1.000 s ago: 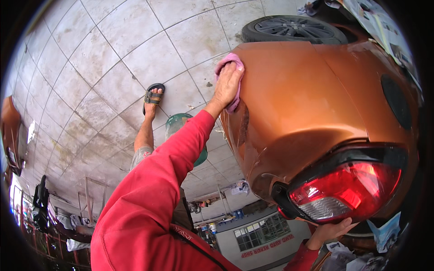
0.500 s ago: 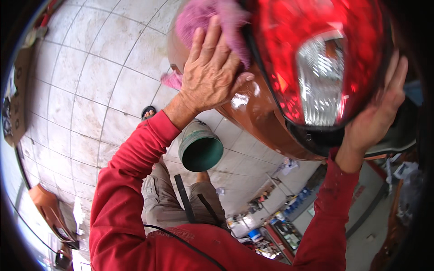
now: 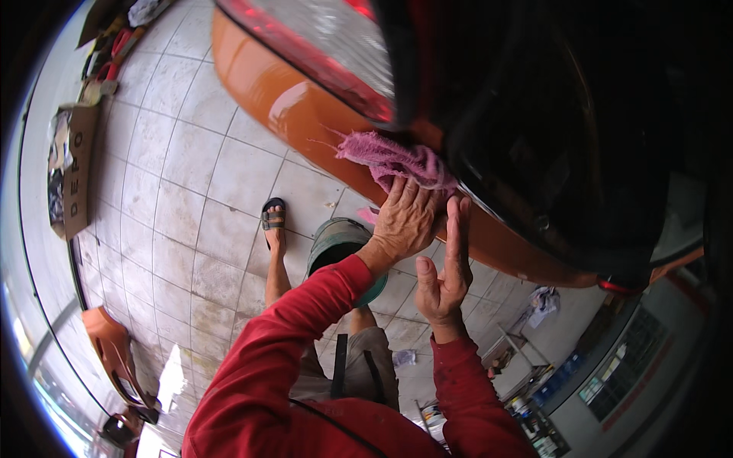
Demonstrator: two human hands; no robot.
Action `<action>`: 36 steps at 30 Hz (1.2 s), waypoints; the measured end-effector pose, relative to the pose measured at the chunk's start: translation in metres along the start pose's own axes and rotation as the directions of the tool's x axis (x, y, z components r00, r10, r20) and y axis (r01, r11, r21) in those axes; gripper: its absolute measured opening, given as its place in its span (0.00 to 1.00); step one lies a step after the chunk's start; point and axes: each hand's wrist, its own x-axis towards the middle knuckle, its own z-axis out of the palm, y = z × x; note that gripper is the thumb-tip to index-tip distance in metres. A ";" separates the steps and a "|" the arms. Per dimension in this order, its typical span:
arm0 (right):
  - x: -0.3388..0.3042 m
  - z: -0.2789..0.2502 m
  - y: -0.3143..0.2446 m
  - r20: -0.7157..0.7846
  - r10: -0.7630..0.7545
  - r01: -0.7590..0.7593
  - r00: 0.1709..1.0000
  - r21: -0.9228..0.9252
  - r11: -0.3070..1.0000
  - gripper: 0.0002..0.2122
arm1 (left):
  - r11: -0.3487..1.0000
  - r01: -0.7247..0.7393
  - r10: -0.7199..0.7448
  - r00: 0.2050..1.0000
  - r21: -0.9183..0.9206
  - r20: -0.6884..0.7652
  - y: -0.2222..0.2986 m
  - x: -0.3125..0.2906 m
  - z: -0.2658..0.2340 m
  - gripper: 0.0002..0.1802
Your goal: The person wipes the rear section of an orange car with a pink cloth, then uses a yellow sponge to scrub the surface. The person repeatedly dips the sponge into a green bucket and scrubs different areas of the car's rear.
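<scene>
My left hand (image 3: 405, 221) presses a bunched pink cloth (image 3: 397, 159) against an orange car body panel (image 3: 305, 114), just below a red and clear tail light (image 3: 328, 46). Its fingers lie over the cloth, close together. Beside it, nearly touching, my right hand (image 3: 447, 278) is held with fingers stretched out and thumb apart, holding nothing. A bit of pink (image 3: 368, 214) shows under the panel's lower edge, next to my left hand. Under my left forearm stands a green bucket (image 3: 336, 237), partly hidden.
Whitish tiles (image 3: 179, 206) cover the floor, with my sandalled foot (image 3: 273, 217) on them. A cardboard box (image 3: 76, 172) and a separate orange panel (image 3: 114, 351) sit at the left. The car's dark opening (image 3: 534, 153) fills the upper right. Shelved items (image 3: 534, 420) stand at lower right.
The view has shifted, with the tail light now at the upper left. My left hand and the cloth are lower on the panel. My right hand has left the light's side and come beside my left.
</scene>
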 end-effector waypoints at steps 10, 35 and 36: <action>-0.001 0.030 0.043 0.009 0.003 -0.003 1.000 0.045 0.999 0.34 | 0.860 -0.005 0.163 0.950 -0.510 0.266 -0.062 0.043 -0.130 0.19; -0.251 -0.254 0.358 -0.727 0.282 -0.728 0.627 -0.416 0.545 0.36 | 0.807 -0.509 0.472 0.860 0.298 0.193 0.056 0.137 0.026 0.36; -0.252 -0.270 0.370 -0.713 0.269 -0.702 0.647 -0.420 0.575 0.37 | 0.793 -0.504 0.457 0.864 0.342 0.212 0.046 0.136 0.023 0.35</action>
